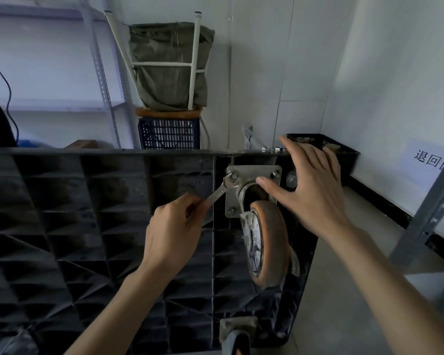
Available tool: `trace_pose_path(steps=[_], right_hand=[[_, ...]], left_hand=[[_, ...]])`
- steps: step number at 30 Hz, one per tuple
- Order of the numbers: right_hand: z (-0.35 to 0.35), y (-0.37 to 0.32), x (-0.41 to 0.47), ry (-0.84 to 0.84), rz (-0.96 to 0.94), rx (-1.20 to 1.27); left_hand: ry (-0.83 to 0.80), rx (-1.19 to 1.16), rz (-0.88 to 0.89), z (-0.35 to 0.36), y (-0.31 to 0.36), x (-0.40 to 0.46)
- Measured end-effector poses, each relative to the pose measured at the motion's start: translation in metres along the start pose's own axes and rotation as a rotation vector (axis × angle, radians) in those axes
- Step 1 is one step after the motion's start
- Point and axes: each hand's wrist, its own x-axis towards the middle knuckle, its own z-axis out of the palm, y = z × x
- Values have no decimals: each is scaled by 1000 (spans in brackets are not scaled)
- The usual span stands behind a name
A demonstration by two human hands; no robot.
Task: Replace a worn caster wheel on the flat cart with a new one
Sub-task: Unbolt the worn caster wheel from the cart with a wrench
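The black plastic flat cart (87,213) stands on its edge with its ribbed underside facing me. A worn orange caster wheel (269,242) hangs from a metal mounting plate (254,175) bolted near the cart's upper right corner. My left hand (174,226) grips a metal wrench (222,188) whose open jaw sits on the plate's upper left bolt (233,176). My right hand (310,185) is spread open, its thumb touching the plate by the swivel and its fingers over the cart's top edge. A second caster (237,334) shows at the bottom.
Two loose nuts (272,149) rest on the cart's top edge. Behind it stand a blue crate (168,133) with an upturned stool and a green sack (168,65), a metal shelf (100,73) at left, and a black crate (326,147) at right by the wall.
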Motion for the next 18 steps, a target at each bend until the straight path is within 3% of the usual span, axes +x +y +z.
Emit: trace_pose_path(steps=[10,18], right_hand=[[3,1,-1,26,-6,-21],[5,1,-1,41,-11,-29]], left_hand=[[20,-282,-107,27,0,-7],[53,-233,-87,32,-1,-6]])
